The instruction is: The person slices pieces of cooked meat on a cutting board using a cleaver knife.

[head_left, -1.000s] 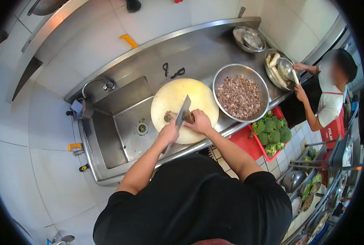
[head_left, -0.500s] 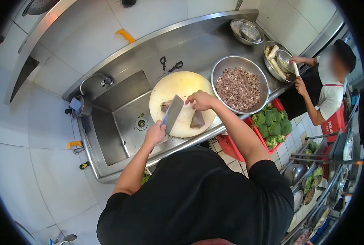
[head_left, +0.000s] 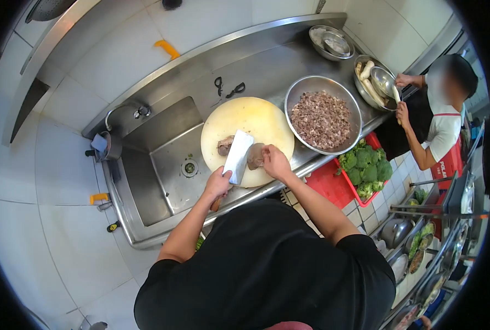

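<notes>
My left hand (head_left: pixel 217 184) is closed round the handle of a cleaver (head_left: pixel 238 157), whose broad blade lies tilted over the round cutting board (head_left: pixel 248 115). My right hand (head_left: pixel 276 162) has its fingers on the right side of a brown piece of meat (head_left: pixel 255 156), just right of the blade. Another piece of meat (head_left: pixel 224 146) rests on the board left of the blade. Beside the board on the right stands a large steel bowl (head_left: pixel 356 122) full of chopped meat (head_left: pixel 322 120).
A sink (head_left: pixel 165 165) with a faucet (head_left: pixel 140 111) is at the left. Black scissors (head_left: pixel 235 89) lie behind the board. A red crate holds broccoli (head_left: pixel 366 168). At the right a co-worker (head_left: pixel 440 118) holds a long white item over a bowl (head_left: pixel 366 94).
My right hand let go of the meat, reached across the board, and is back on a piece of meat. The cleaver moved left and its blade turned flatter. The camera view shifted slightly.
</notes>
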